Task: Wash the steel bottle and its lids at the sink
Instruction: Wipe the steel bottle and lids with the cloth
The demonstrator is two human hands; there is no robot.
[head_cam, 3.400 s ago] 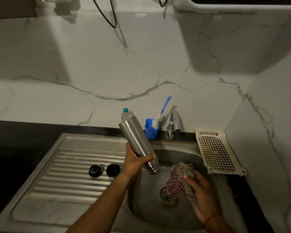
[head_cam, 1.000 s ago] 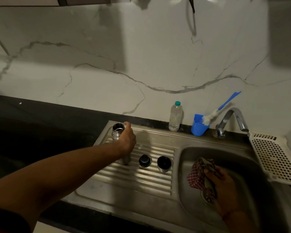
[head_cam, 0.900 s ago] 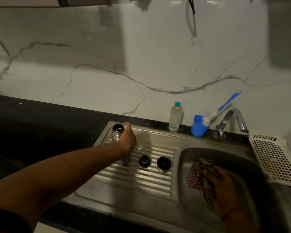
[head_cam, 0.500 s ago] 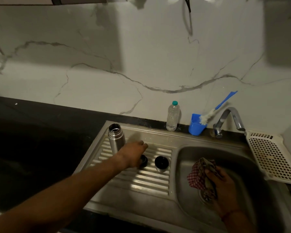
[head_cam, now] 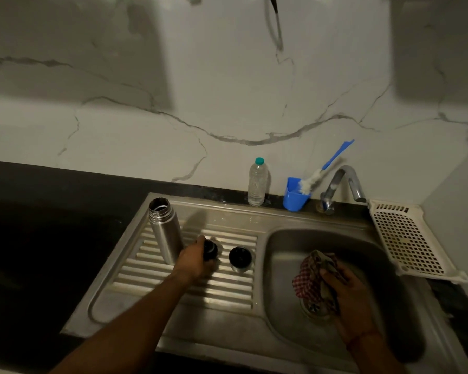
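Note:
The open steel bottle (head_cam: 164, 230) stands upright on the ribbed drainboard (head_cam: 189, 290), left of the basin. My left hand (head_cam: 196, 260) grips a small black lid (head_cam: 210, 249) just right of the bottle. A second black lid (head_cam: 240, 258) with a steel rim sits a little further right, untouched. Over the sink basin (head_cam: 287, 265), my right hand (head_cam: 345, 288) holds a red checked cloth (head_cam: 310, 279) together with a scrub pad, above the drain.
A clear plastic bottle (head_cam: 257, 182) with a teal cap, a blue cup (head_cam: 295, 195) holding a brush, and the tap (head_cam: 341, 184) line the back edge. A white perforated tray (head_cam: 408, 238) lies right of the basin. Dark countertop (head_cam: 38, 238) extends left.
My left hand set the steel bottle upright on the drainboard, let go of it, moved right and closed round the nearer black lid. My right hand stays in the basin with the cloth.

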